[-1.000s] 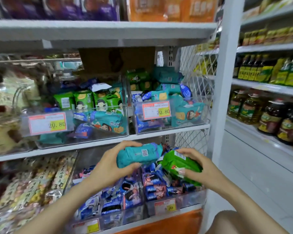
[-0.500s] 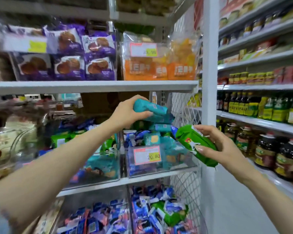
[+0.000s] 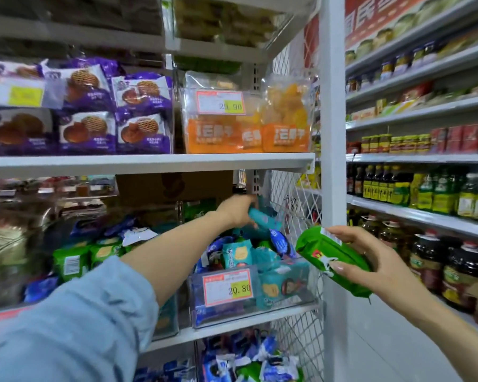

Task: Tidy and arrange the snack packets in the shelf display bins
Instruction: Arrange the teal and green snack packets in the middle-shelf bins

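My left hand (image 3: 236, 212) reaches deep into the right clear bin (image 3: 293, 301) on the middle shelf and grips a teal snack packet (image 3: 262, 220) over the pile at the back. That bin holds teal and blue packets behind a 20.80 price tag (image 3: 227, 285). My right hand (image 3: 370, 260) holds a green snack packet (image 3: 333, 261) in front of the white shelf post, to the right of the bin. A neighbouring bin to the left holds green packets (image 3: 72, 261) and blue ones.
The shelf above (image 3: 149, 161) carries purple waffle packs (image 3: 89, 108) and orange bags (image 3: 249, 128). A white post (image 3: 333, 161) and wire mesh side (image 3: 298, 205) bound the unit on the right. Oil bottles (image 3: 431, 260) fill the shelves beyond. A lower bin (image 3: 249, 359) holds blue packets.
My left hand has carried the teal packet up from the lower bin and pushed it further back into the middle-shelf bin. My right hand still holds the green packet beside it.
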The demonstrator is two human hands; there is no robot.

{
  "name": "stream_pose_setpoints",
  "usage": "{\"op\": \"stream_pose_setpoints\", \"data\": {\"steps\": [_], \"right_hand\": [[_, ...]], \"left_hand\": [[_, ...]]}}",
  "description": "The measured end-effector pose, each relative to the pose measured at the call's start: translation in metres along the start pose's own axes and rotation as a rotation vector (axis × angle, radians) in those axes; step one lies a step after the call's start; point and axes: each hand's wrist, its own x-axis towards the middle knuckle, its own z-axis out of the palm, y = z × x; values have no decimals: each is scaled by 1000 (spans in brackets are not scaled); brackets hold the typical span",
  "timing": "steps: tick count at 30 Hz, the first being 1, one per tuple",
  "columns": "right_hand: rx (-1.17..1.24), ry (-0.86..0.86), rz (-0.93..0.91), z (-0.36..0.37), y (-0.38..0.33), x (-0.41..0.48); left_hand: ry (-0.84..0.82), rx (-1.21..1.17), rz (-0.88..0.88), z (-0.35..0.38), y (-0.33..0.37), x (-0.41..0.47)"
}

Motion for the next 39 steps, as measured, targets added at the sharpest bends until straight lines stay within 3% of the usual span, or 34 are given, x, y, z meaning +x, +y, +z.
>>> {"op": "stream_pose_setpoints", "data": {"steps": [2,8,11,14,19,24,27,32,39], "right_hand": [[-18,11,5,3,1,5],[-148,69,-31,23,-5,45],[-235,80,-71,38,-5,79],[-426,71,-137,50,3,114],[-616,-28,-109,62,24,166],[-688,-315,-61,66,33,184],[-711,-296,-106,62,31,182],[-764,-258,-106,42,21,160],[-932,-349,-118,35,16,138]], "left_hand": [[-71,70,-1,7,-4,-1],[-208,-221,34,3,-9,-7],[-119,-111,22,4,-10,-9],[10,-45,-99,-5,-21,-11],[26,-13,-208,-29,-37,-22],[54,-81,-103,-27,-29,-26],[7,-119,2,-18,-19,-23],[-52,24,38,0,-10,-14],[181,243,10,15,-5,2]]}}
